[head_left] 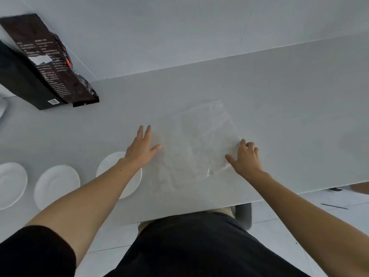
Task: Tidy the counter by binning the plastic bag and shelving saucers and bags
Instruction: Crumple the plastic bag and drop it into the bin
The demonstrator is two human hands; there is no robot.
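Note:
A clear plastic bag (196, 142) lies flat on the grey counter (279, 100), in front of me. My left hand (140, 146) rests spread at the bag's left edge, fingers apart, thumb touching the plastic. My right hand (245, 156) sits at the bag's right edge, fingers bent onto the plastic; whether it grips is unclear. Three white saucers stand in a row at the left: one (11, 184), a second (57, 186), and a third (111, 162) partly hidden under my left forearm. Two dark bags (46, 62) lean at the far left against the wall.
The counter's front edge runs just before my body. A grey rounded object (244, 214) shows below the edge. A white wall (179, 27) backs the counter. Pale tiled floor (279, 232) shows at the lower right.

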